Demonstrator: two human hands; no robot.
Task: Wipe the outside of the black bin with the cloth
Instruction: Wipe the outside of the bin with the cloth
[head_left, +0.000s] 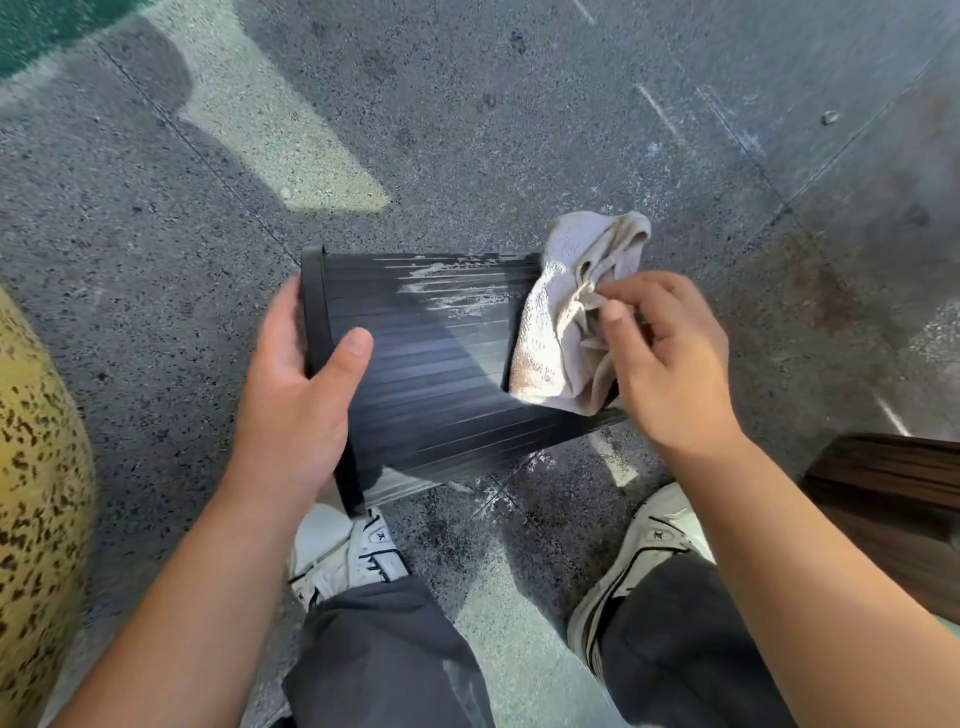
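Ribbed black plastic bin (431, 358) on its side, left hand (296, 395) clamped at rim. Right hand (670, 358) pinching crumpled grey terry cloth (566, 317) against base end. Best: long strokes along ribs, over whitish smears (457, 291).

Both forearms are bare, with no sleeves, watch or rings in view; the left hand (298, 400) and right hand (670, 364) wear no gloves; loose dark grey trousers (384, 660) cover both legs, with a pale smear on the left leg; the sneakers (363, 558) are white with black trim, laces and a small tongue logo.
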